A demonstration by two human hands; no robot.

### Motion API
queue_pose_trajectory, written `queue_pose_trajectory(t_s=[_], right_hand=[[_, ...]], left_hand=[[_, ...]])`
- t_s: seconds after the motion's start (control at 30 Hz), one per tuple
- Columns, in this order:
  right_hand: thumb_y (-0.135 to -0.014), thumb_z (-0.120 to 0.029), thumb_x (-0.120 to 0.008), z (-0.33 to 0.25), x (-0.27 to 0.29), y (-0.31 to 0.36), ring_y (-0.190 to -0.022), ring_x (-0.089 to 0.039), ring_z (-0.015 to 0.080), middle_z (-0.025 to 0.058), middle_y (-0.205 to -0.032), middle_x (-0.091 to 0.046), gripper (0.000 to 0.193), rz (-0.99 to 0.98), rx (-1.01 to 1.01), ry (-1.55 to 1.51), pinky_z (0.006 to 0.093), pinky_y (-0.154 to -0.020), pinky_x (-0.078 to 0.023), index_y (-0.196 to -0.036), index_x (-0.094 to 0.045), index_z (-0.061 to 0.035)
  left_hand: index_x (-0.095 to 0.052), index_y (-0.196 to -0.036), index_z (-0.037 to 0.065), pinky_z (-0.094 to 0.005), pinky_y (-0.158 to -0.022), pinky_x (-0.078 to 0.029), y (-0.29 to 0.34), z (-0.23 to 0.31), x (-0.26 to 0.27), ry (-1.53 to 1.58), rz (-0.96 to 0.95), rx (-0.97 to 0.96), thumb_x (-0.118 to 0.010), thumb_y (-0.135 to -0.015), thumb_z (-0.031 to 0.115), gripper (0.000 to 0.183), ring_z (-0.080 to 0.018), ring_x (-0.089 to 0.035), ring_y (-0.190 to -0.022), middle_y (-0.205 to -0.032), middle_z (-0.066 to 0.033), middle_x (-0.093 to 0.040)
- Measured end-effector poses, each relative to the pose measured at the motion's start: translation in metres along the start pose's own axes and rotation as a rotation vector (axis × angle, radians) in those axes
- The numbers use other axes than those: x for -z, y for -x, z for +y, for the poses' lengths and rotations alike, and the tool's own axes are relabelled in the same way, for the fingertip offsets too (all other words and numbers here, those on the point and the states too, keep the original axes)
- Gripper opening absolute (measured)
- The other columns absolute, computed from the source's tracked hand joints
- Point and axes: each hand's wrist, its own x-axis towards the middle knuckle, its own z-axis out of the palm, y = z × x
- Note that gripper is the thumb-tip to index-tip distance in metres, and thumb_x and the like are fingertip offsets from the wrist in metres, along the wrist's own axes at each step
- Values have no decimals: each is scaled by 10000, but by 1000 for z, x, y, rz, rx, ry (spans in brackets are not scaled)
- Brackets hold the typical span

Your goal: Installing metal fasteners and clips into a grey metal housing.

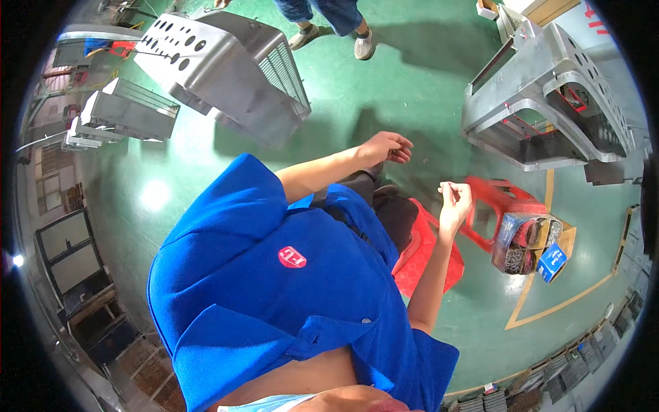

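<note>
My left hand [386, 147] is held out in front of my body, palm turned inward. Its fingers are half curled with gaps between them, and nothing shows in them. My right hand [456, 204] is raised to the right, with thumb and fingertips pinched together. Whatever it may hold is too small to make out. Below and beside it is a red plastic stool [429, 264]; a second red stool [504, 196] stands just to its right. Neither hand touches the large grey metal housing [226, 75] with round holes and slots at the upper left.
Another grey metal frame [528, 103] stands at the upper right. Right of the stools, an open container of parts [525, 240] sits beside a small blue box [552, 262]. A person's legs [322, 14] show at the top. Smaller slotted housings [130, 113] stand at left.
</note>
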Motion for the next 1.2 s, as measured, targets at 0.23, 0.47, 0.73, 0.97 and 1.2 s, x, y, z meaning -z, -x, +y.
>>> queue_pose_trajectory(t_s=[0.23, 0.47, 0.73, 0.97, 1.2], right_hand=[[-780, -63, -704, 95, 34, -83, -613, -586, 103, 63, -764, -640, 147, 84, -404, -322, 232, -581, -498, -884, -657, 30], [-813, -69, -645, 210, 14, -155, -616, -577, 109, 41, -760, -636, 148, -72, -551, -496, 206, -588, -465, -942, -637, 3], [-772, -14, -678, 220, 50, -154, -656, -590, 120, 60, -749, -618, 106, -356, -329, -381, 230, -584, -464, -841, -614, 36], [-792, 13, -660, 224, 62, -158, -671, -561, 110, 54, -772, -620, 46, -341, -348, -411, 240, -627, -456, -806, -620, 30], [-759, -220, -693, 255, 76, -195, -948, -554, 311, 157, -989, -618, 330, -466, 610, 428, 414, -830, -423, -983, -617, 10]], left_hand=[[-531, -1156, -7, -244, -656, -475, -37, -25, -29, 35, 87, -19, -410, -944, 105, 269, -110, -554, -714, -909, -76, -599], [-506, -1231, 12, -203, -485, -328, -131, -24, -95, -28, 260, -224, -399, -916, 73, 338, -61, -428, -589, -757, -12, -519], [-601, -989, 6, -195, -482, -335, -197, -78, -102, 65, 483, -358, -480, -901, 150, 208, -57, -443, -559, -688, 10, -508], [-607, -937, -1, -200, -537, -382, -212, -167, -130, 275, 621, -460, -619, -868, 203, 216, -72, -503, -622, -745, -10, -572], [-604, -976, -11, -186, -599, -434, -222, -206, -97, 363, 677, -666, -551, -903, 151, 186, -63, -538, -670, -811, -34, -607]])
